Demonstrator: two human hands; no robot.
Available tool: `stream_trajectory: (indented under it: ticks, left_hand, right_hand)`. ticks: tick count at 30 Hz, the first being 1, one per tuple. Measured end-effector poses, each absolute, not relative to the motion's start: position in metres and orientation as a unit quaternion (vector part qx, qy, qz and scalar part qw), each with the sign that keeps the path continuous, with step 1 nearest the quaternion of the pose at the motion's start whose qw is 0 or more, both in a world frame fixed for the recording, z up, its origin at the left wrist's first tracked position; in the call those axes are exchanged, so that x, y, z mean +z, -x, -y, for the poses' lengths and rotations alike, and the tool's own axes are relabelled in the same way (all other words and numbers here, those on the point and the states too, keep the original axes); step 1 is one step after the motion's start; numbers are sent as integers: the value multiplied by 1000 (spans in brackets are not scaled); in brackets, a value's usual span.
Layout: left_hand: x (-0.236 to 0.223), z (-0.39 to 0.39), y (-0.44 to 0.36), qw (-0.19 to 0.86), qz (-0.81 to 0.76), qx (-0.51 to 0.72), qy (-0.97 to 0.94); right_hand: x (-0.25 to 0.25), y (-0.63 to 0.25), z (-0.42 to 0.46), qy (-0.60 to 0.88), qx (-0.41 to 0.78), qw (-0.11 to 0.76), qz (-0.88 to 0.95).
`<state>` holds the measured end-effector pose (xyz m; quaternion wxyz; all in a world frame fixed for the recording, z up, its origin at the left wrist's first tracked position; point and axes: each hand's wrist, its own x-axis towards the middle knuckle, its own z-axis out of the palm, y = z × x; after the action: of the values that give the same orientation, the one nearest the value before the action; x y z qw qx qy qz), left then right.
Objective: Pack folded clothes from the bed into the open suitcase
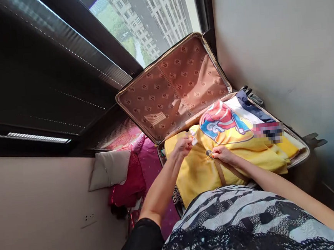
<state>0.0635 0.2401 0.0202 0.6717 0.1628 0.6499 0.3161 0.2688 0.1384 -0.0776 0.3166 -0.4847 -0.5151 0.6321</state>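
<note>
An open suitcase (298, 161) lies in front of me, its lid (175, 89) with a pink patterned lining tilted back toward the window. Folded yellow fabric (194, 176) with a cartoon print fills it. My left hand (183, 146) is closed, pinching a small white piece (194, 141) above the fabric; I cannot make out what it is. My right hand (223, 154) is closed on a buckle (209, 153) at the middle of the fabric. Brown straps (220, 172) run over the fabric below that hand.
Navy and white clothes (254, 106) lie at the suitcase's right end. On the left are a grey cushion (109, 168), dark red fabric (131, 181) and a purple cover (151, 164). A window (147, 22) stands behind the lid; a white wall (278, 35) is at right.
</note>
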Motion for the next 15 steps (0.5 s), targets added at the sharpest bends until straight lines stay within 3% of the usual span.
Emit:
stream_trajectory:
  ticks: [7, 15]
  left_hand:
    - [-17, -173, -101, 641, -680, 294, -199]
    - [-22, -174, -113, 630, -681, 309, -209]
  right_hand:
    - [-75, -279, -135, 503, 626, 396, 446]
    - [-69, -279, -137, 515, 600, 368, 490]
